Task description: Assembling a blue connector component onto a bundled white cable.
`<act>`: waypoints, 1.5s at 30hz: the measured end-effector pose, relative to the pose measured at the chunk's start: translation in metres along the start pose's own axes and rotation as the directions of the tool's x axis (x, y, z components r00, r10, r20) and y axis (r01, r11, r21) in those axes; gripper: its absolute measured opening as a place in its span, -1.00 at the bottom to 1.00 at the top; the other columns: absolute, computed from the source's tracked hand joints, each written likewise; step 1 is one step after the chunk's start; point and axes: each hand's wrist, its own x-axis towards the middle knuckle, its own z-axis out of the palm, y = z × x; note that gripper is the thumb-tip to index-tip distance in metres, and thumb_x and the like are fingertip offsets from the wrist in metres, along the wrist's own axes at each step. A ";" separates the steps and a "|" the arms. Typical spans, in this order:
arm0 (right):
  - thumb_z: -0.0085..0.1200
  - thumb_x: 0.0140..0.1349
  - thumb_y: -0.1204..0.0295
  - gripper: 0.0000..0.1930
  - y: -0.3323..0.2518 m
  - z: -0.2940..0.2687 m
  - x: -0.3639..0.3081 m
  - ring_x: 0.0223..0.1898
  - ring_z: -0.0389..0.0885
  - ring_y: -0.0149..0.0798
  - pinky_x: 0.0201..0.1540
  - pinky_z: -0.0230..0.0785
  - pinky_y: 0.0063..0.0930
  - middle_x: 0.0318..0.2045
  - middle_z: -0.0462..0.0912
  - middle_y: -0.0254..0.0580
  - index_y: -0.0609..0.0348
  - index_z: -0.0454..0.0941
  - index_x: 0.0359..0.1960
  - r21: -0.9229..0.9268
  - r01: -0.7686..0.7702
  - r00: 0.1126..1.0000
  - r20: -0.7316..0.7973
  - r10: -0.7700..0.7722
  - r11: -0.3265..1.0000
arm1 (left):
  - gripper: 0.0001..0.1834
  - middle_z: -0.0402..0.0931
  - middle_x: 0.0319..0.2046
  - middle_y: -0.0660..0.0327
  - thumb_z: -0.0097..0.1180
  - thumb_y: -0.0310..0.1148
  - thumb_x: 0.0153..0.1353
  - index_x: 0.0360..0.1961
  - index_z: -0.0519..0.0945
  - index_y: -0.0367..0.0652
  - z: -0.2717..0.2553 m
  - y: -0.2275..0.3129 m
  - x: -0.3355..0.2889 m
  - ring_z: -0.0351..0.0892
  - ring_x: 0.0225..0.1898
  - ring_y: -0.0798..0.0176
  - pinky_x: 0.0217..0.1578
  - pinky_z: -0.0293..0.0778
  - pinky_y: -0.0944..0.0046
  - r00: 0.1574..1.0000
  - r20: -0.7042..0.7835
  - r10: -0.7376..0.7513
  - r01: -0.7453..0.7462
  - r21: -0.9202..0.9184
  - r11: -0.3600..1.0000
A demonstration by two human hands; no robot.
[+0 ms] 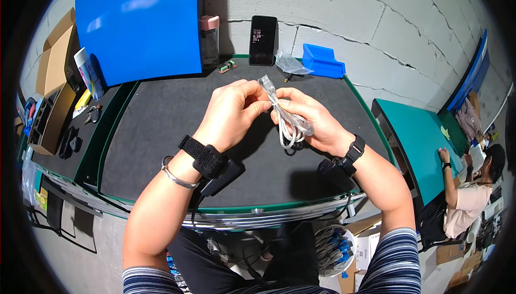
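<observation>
Black mat spreads wide between green edges under hands holding cable.

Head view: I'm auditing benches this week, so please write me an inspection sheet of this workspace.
Surface: green-edged matte black worktop.
In hand: coiled grey cable with a plug end.
Clutter: upright black rectangular phone, crumpled clear plastic bag, blue plastic bin, pink-lidded clear jar, all toward the back.
Hands: left hand, fingers at the coil's neck; right hand holding the coil.
Cables: grey cables with blue connectors in a round white tub below.
Surroundings: pale block wall behind; co-worker at a green table, right.
</observation>
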 end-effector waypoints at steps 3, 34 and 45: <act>-0.02 0.40 0.31 -0.66 0.003 0.002 0.001 -0.33 0.58 -0.51 -0.30 0.43 -0.62 -0.31 0.60 -0.25 0.14 0.25 0.10 -0.135 0.081 0.997 0.005 -0.081 0.988 | -0.84 0.53 -0.51 0.29 0.21 -0.37 0.24 -0.40 0.58 -0.25 -0.001 -0.001 -0.001 0.47 -0.49 0.46 -0.44 0.40 0.38 0.989 0.071 -0.131 0.133 -0.028 0.991; 0.09 0.33 0.43 -0.56 0.011 0.002 0.004 -0.26 0.49 -0.59 -0.18 0.38 -0.64 -0.22 0.58 -0.30 0.27 0.31 0.20 -0.398 0.323 0.942 0.051 -0.331 0.858 | -0.79 0.37 -0.62 0.44 0.13 -0.31 0.28 -0.44 0.56 -0.20 0.003 -0.012 0.001 0.19 -0.64 0.52 -0.48 0.21 0.46 0.859 0.316 -0.402 0.511 -0.502 0.698; 0.07 0.34 0.43 -0.60 0.005 0.003 0.004 -0.25 0.52 -0.57 -0.17 0.40 -0.65 -0.23 0.60 -0.32 0.35 0.38 0.17 -0.374 0.350 0.922 -0.026 -0.387 0.859 | -0.79 0.47 -0.45 0.39 0.16 -0.28 0.30 -0.33 0.54 -0.22 0.005 -0.007 -0.001 0.40 -0.43 0.52 -0.34 0.37 0.47 0.963 0.224 -0.151 0.245 -0.493 0.835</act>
